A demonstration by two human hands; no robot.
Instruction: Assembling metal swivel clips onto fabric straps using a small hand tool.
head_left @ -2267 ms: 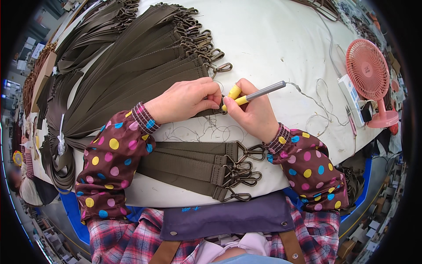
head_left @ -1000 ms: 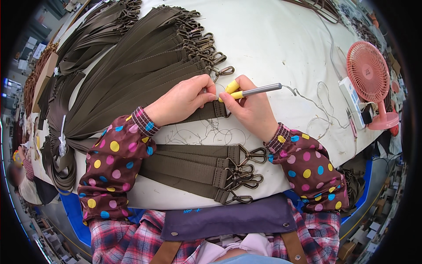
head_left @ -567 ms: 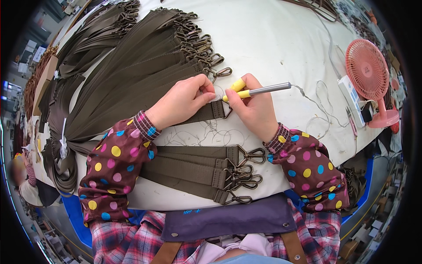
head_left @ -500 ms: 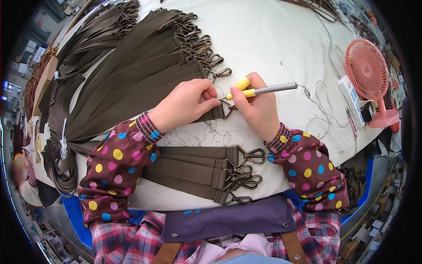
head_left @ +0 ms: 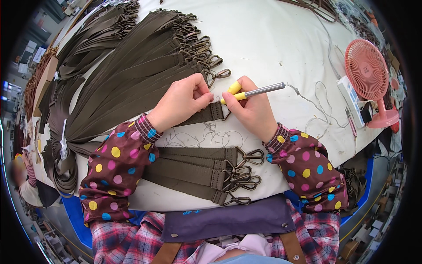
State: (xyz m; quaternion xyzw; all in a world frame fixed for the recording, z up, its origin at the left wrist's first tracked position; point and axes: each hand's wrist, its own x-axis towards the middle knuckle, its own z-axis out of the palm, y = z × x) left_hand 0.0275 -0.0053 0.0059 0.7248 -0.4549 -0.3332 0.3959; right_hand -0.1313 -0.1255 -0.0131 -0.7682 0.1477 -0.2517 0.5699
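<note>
The pink fan (head_left: 365,68) is taken as the landmark. Well to its left, the end of one dark strap (head_left: 217,111), with a metal ring (head_left: 226,115), is placed between the two hands. By the right hand (head_left: 255,111), a yellow-and-grey pen-shaped tool (head_left: 263,89) is pinched between thumb and fingers, its tip kept close to the strap end; whether it is touched cannot be told. Thumb and forefinger of the left hand (head_left: 181,101) are pressed together beside that end, but whether a thread is gripped cannot be seen. Work on this strap is judged to be unfinished. Farther left of the fan, a large spread of straps (head_left: 132,75) is laid out; nearer the wearer, left of the fan, a small stack of straps (head_left: 193,167) with hooks is kept apart. Which group is done and which is left cannot be told, though loose threads (head_left: 211,134) are scattered between them.
</note>
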